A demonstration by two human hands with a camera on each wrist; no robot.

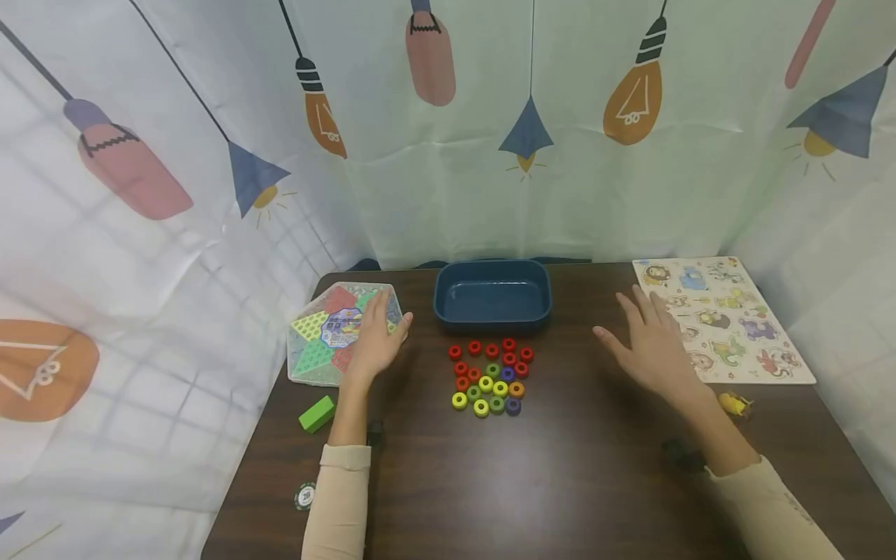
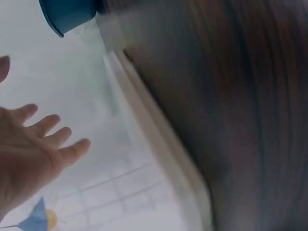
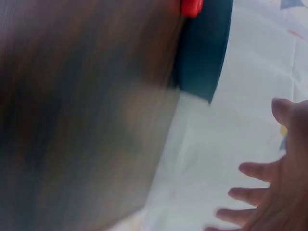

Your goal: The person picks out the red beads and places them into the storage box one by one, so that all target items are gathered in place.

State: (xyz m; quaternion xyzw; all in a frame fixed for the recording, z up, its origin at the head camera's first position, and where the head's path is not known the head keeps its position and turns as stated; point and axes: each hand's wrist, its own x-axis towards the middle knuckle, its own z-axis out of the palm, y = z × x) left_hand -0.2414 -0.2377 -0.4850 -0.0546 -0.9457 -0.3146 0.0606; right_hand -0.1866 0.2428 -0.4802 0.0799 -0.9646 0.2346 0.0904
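My left hand [image 1: 373,342], fingers extended and holding nothing, overlaps the right side of a clear hexagonal box of colored pieces [image 1: 313,354] in the head view. My right hand [image 1: 649,346] is spread and holds nothing, left of a white animal-picture board [image 1: 749,327]. Between the hands lies a cluster of small rings in red [image 1: 455,352], yellow [image 1: 459,401], green [image 1: 497,404], purple [image 1: 513,407] and orange [image 1: 516,390]. Behind the rings stands a dark blue tray [image 1: 493,323] with nothing in it. Both wrist views show extended fingers raised beside the table.
On the left lie a green block [image 1: 318,414] and a poker chip [image 1: 305,496]. A small yellow figure [image 1: 735,404] rests by the right forearm. A patterned white curtain [image 1: 462,194] encloses the back and sides of the brown table [image 1: 504,498].
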